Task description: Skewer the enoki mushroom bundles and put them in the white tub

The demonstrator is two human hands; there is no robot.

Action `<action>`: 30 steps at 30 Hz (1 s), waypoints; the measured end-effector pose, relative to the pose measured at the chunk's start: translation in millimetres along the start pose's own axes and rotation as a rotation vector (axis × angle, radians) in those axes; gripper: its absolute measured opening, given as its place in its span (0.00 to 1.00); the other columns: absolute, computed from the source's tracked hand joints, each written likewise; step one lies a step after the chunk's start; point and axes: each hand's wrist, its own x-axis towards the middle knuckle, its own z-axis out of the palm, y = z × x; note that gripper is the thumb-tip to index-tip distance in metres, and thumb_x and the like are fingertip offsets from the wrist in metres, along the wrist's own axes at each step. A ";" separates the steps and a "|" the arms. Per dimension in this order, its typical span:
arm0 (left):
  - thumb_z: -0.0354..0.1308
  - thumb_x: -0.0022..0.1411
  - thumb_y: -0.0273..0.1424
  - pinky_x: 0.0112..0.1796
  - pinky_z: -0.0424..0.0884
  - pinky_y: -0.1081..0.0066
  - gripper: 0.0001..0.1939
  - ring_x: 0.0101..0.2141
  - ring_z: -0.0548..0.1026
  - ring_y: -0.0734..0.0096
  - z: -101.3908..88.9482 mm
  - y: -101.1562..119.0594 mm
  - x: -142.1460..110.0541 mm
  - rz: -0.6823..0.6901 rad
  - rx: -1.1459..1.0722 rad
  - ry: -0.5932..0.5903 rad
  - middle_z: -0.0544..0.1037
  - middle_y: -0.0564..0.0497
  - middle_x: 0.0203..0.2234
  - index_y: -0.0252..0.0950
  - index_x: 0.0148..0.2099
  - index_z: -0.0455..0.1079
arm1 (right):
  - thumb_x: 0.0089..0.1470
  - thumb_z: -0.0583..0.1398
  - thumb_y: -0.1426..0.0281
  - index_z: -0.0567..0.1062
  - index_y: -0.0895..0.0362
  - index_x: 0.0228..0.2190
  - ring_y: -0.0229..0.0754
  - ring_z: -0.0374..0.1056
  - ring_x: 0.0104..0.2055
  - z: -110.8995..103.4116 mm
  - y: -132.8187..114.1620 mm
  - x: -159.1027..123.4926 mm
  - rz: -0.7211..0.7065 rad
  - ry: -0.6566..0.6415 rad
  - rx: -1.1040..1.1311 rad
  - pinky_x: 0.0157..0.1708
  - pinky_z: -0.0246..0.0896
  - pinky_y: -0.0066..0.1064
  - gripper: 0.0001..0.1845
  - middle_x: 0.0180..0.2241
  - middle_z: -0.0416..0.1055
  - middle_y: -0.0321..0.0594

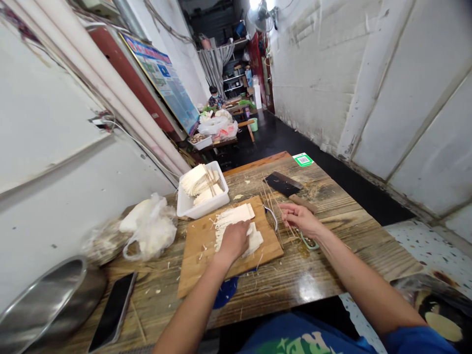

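**Left hand (235, 240) on mushroom bundles (234, 215), right hand (299, 218) among skewers (268, 195)**

Bare hands work on both sides of a cutting board's (201, 260) right edge. The left hand rests over the near part of the pale mushroom bundles, which look like enoki, its fingers curled downward; whether they grip or merely press cannot be told. The right hand is off the board's right side, partly curled, its fingertips at the thin skewers; whether it pinches one is too fine to tell.

The bundles lie on the board's right half, long axis running left to right: frilly ends toward the board's left, blunt ends facing the right hand. The left hand touches them and is clearly the nearer; the right is a short way off. The skewers lie along the board's right edge, roughly crosswise to the bundles.

Just right of the board, beneath the right wrist, is a green loop (311, 246), perhaps a scissors handle. A cleaver (282, 184) lies beyond the board's far right corner. Past its far left corner stands a white tub (202, 210) of more bundles. Left of the board sits a plastic bag (157, 231); nearer and farther left, a phone (112, 312) and a steel bowl (90, 280). Well beyond the board, a co-worker (215, 99) sits at another table.
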 end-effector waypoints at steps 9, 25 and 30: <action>0.55 0.58 0.36 0.54 0.58 0.57 0.17 0.51 0.69 0.51 -41.7 -27.8 -3.8 -0.045 -0.495 0.132 0.75 0.43 0.48 0.37 0.48 0.74 | 0.52 0.57 0.61 0.75 0.58 0.36 0.41 0.68 0.34 0.8 -0.9 -34.3 -0.121 -0.032 -0.230 0.35 0.62 0.33 0.15 0.34 0.74 0.42; 0.63 0.51 0.38 0.48 0.71 0.58 0.25 0.45 0.75 0.53 -98.6 -115.3 -52.8 -0.085 -1.514 0.563 0.79 0.39 0.39 0.29 0.48 0.69 | 0.59 0.49 0.67 0.77 0.58 0.38 0.46 0.69 0.38 3.4 30.9 -46.6 -0.276 -0.284 -0.767 0.40 0.62 0.35 0.18 0.36 0.74 0.47; 0.54 0.59 0.38 0.49 0.70 0.61 0.24 0.47 0.74 0.56 -106.5 -109.6 -61.9 -0.126 -1.721 0.577 0.77 0.38 0.43 0.28 0.53 0.65 | 0.58 0.49 0.68 0.77 0.56 0.36 0.46 0.70 0.36 14.6 36.5 -45.4 -0.284 -0.244 -0.902 0.37 0.63 0.37 0.17 0.34 0.74 0.45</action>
